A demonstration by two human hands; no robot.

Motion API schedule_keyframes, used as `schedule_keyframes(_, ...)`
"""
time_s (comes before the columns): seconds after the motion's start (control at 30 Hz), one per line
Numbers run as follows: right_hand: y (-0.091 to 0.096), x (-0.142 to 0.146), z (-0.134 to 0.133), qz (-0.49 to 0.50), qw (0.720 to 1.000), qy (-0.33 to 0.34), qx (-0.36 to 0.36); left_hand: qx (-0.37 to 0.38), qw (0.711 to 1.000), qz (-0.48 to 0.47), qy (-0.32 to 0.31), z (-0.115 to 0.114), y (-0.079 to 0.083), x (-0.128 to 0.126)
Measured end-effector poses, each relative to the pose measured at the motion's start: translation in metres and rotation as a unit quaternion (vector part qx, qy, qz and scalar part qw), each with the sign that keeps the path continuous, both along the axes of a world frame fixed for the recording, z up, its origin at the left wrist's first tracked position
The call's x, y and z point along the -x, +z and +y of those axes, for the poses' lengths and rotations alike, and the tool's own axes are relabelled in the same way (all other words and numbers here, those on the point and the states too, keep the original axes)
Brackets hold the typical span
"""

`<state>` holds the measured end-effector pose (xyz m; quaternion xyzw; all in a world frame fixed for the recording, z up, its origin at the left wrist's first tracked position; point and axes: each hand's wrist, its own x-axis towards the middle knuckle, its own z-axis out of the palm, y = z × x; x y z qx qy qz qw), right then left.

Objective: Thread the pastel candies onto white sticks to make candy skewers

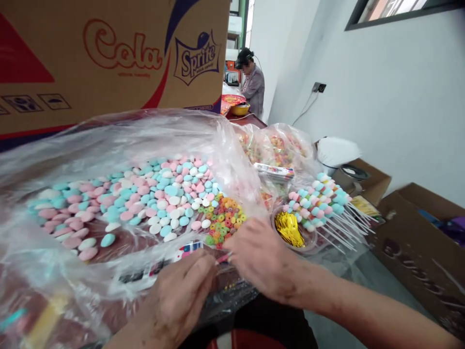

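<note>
Beside the candy rings [225, 218], left hand [181, 288] and right hand [263, 257], grip clamped on a small pink strip [223, 259].

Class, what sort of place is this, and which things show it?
Probably a candy-making or packing workshop, judging by the loose pastel candies, the bunched candy skewers and the large printed carton.

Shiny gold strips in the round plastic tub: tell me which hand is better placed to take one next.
Probably the right hand: in this view it is close beside the gold strips, while the left hand is farther off, with the right hand in between.
</note>
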<state>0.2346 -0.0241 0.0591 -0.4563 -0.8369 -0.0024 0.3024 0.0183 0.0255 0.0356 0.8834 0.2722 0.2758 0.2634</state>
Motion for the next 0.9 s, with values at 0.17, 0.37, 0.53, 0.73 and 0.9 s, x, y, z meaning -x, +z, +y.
schedule_keyframes(0.17, -0.002, -0.077, -0.013, -0.032, 0.947, -0.286, 0.145, 0.236, 0.960, -0.015, 0.149, 0.003, 0.009, 0.005)
schedule_keyframes(0.37, -0.026, -0.094, -0.011, -0.289, 0.839, -0.324, 0.328, 0.423, 0.885, -0.063, 0.182, 0.001, 0.010, -0.008)
schedule_keyframes(0.53, -0.036, -0.087, -0.001, -0.276, 0.825, -0.348, 0.350, 0.432, 0.882, -0.066, 0.175, -0.001, 0.010, -0.010)
schedule_keyframes(0.73, -0.034, -0.094, -0.006, -0.273, 0.817, -0.363, 0.356, 0.460, 0.862, -0.091, 0.193, 0.001, 0.009, -0.002)
schedule_keyframes(0.9, -0.029, -0.090, -0.012, -0.264, 0.818, -0.400, 0.318, 0.491, 0.841, -0.130, 0.186, -0.002, 0.012, -0.007)
